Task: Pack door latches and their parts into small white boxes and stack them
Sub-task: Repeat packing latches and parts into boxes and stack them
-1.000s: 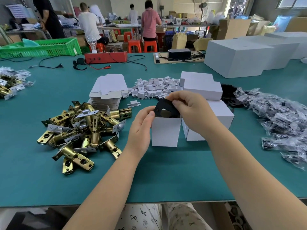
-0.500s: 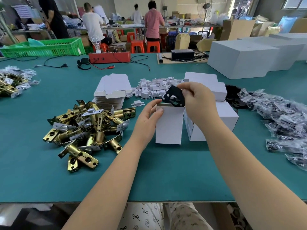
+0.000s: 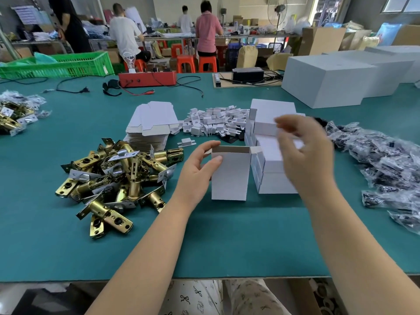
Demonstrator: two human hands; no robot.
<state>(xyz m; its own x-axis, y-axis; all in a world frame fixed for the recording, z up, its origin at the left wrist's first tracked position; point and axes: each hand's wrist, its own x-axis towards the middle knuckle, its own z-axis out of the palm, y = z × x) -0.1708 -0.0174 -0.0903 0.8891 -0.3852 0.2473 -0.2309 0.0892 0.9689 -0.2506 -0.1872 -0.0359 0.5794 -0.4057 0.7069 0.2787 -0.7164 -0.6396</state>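
Two bare hands over a green table (image 3: pixel 227 242), listed left to right, clock directions taken from the open box at centre:
- 9 o'clock, far edge: small heap of bagged brass latches (image 3: pixel 13 114)
- 9 o'clock, near: pile of brass door latches (image 3: pixel 118 178), loose and overlapping
- 11 o'clock: stack of flat box blanks (image 3: pixel 151 128)
- 12 o'clock: heap of small white card inserts (image 3: pixel 213 121), one lying apart in front of it
- left hand (image 3: pixel 196 176): thumb on the front face, fingers curled round the left side of the open white box (image 3: pixel 229 176), gripping it
- open white box: upright on the table, top flaps up, inside not visible
- 3 o'clock, touching it: stacked closed white boxes (image 3: pixel 272 178)
- right hand (image 3: pixel 304 153): raised in front of that stack, blurred, fingers spread and loosely bent, holding nothing
- 3 o'clock, far: heap of black parts in clear bags (image 3: pixel 391 164)
- 1 o'clock, back: large grey cartons (image 3: pixel 329 80)
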